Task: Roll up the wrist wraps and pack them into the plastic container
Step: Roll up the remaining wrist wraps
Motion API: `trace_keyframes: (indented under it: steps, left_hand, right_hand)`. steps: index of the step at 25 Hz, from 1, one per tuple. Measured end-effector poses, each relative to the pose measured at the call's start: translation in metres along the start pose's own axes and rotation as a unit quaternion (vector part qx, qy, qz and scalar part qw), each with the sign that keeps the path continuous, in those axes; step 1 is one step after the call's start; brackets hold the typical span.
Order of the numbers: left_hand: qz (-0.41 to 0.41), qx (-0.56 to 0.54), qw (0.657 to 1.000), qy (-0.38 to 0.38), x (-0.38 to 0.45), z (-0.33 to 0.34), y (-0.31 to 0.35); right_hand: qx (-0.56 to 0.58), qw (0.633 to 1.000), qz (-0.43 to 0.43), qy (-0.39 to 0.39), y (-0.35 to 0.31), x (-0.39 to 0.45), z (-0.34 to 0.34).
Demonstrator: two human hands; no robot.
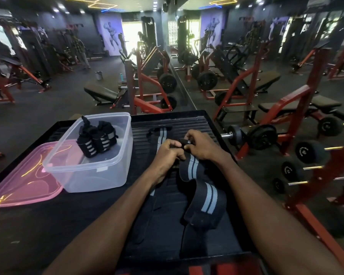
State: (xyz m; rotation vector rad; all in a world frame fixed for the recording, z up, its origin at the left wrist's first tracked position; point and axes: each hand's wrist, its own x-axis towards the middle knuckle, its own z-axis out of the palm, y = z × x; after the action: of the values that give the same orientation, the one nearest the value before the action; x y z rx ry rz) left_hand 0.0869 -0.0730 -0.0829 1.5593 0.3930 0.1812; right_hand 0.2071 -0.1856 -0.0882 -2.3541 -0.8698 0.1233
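1. Both hands meet at the frame's centre: the left hand (pixel 168 153) and right hand (pixel 202 144) each curl their fingers round the end of a long black wrist wrap with two pale grey stripes (pixel 204 192), pinching it between them; the pinched end itself is mostly hidden by the fingers.
2. The rest of that wrap trails toward the lower centre in a loose loop on the black ribbed counter (pixel 187 120).
3. Another striped strap (pixel 160 134) lies flat behind the hands, partly covered.
4. Centre left, a clear plastic container (pixel 99 175) holds two rolled wraps (pixel 96 138).
5. Its pink translucent lid (pixel 22 181) lies beside it, cut by the frame's left edge.
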Motion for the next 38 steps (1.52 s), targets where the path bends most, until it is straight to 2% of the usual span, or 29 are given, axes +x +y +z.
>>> trace_keyframes:
  steps: [2, 4, 6, 10, 12, 16, 19, 21, 24, 27, 31, 38]
  left_hand:
    - [-0.017, -0.041, 0.999, -0.009, -0.002, 0.002, 0.003]
    - [-0.020, -0.067, 0.998, 0.007, -0.002, 0.000, 0.005]
    - [-0.008, -0.036, 0.999, 0.017, 0.002, -0.005, 0.005]
    - [0.099, 0.110, 0.987, 0.066, 0.012, -0.012, -0.005]
    - [0.105, 0.095, 0.986, 0.089, 0.014, -0.012, -0.005]
    - [0.051, 0.008, 0.990, 0.133, 0.021, -0.018, -0.006]
    - [0.028, -0.065, 0.994, 0.088, 0.019, -0.019, -0.004]
    - [0.051, -0.111, 0.991, 0.056, 0.018, -0.017, -0.002]
    - [0.108, -0.005, 0.987, 0.119, 0.020, -0.020, -0.007]
    - [0.109, 0.018, 0.981, 0.159, 0.023, -0.025, -0.009]
    - [0.082, -0.015, 0.987, 0.140, 0.021, -0.026, -0.004]
    - [0.087, -0.005, 0.986, 0.144, 0.023, -0.029, -0.007]
  right_hand:
    - [0.021, 0.998, -0.009, 0.054, 0.001, 0.002, -0.003]
    - [0.093, 0.993, -0.025, 0.072, 0.000, 0.001, -0.008]
    - [0.175, 0.983, -0.034, 0.040, -0.004, 0.000, -0.012]
    - [0.224, 0.974, -0.028, -0.022, -0.014, -0.005, -0.010]
    - [0.266, 0.963, -0.019, -0.022, -0.017, -0.006, -0.011]
    - [0.410, 0.911, 0.023, -0.030, -0.019, -0.009, -0.016]
    - [0.353, 0.935, 0.023, 0.010, -0.021, -0.009, -0.010]
    - [0.351, 0.936, 0.019, 0.019, -0.022, -0.009, -0.006]
    - [0.362, 0.932, 0.013, 0.010, -0.026, -0.011, -0.003]
    - [0.364, 0.931, 0.031, 0.002, -0.026, -0.013, -0.001]
    - [0.342, 0.938, 0.028, 0.040, -0.025, -0.009, 0.001]
    - [0.434, 0.900, 0.022, 0.027, -0.026, -0.009, 0.005]
